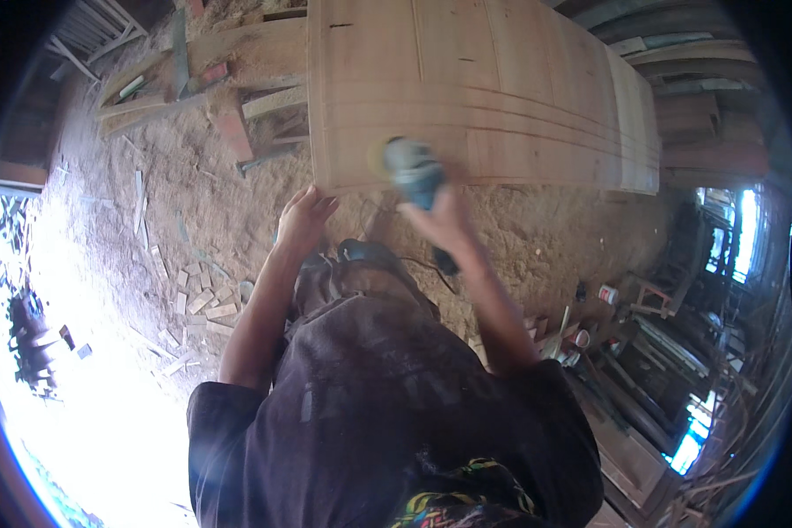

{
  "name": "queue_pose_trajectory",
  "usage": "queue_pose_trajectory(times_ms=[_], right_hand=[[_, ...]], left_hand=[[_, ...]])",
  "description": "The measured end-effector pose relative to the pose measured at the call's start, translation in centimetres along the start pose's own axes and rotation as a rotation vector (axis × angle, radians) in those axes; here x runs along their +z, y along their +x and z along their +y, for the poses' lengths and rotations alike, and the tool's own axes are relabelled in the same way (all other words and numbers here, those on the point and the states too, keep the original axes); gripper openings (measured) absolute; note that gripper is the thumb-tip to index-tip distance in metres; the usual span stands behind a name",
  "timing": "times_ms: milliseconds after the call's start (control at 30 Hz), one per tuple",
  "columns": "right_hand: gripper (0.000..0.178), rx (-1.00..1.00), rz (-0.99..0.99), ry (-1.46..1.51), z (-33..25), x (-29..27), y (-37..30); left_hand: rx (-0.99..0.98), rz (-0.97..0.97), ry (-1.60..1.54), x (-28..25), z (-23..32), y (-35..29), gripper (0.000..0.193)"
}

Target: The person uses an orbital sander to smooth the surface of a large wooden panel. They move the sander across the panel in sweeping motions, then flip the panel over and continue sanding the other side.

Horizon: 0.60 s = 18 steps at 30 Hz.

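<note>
A large pale wooden panel (396, 114) with long grooves lies in front of me, its near edge facing my body. My right hand (446, 218) is closed round the body of an angle grinder (418, 174). The grinder is smeared by motion; its yellowish disc (381, 160) is over the panel near the left part of the near edge, and I cannot tell how firmly it touches. At the panel's near left corner is my left hand (304, 216), fingers partly spread, fingertips against the corner.
Sawdust covers the ground (537, 238). Boards and offcuts (233, 128) lie to the left of the panel, small wood blocks (204, 295) nearer me. A dark cord (429, 267) hangs below the grinder. Stacked timber (691, 132) stands at the right, with a white container (607, 293) on the ground.
</note>
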State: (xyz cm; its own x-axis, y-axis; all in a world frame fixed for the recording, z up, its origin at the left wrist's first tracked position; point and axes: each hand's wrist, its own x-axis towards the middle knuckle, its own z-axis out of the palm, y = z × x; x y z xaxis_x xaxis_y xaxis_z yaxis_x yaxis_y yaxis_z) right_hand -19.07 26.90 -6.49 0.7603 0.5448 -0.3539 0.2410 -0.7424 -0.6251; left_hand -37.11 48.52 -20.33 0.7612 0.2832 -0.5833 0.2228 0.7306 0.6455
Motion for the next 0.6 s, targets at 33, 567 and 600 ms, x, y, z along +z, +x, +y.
queue_pose_trajectory(times_ms=[33, 567, 600], right_hand=[[0.060, -0.013, 0.026, -0.072, -1.2, 3.0, 0.3], [0.072, 0.445, 0.391, 0.094, 16.0, -15.2, 2.0], [0.068, 0.420, 0.377, 0.116, 14.2, -14.9, 2.6]], left_hand=[[0.051, -0.053, 0.409, 1.4, 1.8, -1.1, 0.044], [0.087, 0.144, 0.722, 2.2, 1.8, -2.2, 0.037], [0.144, 0.129, 0.584, 0.8, 0.7, -1.6, 0.037]])
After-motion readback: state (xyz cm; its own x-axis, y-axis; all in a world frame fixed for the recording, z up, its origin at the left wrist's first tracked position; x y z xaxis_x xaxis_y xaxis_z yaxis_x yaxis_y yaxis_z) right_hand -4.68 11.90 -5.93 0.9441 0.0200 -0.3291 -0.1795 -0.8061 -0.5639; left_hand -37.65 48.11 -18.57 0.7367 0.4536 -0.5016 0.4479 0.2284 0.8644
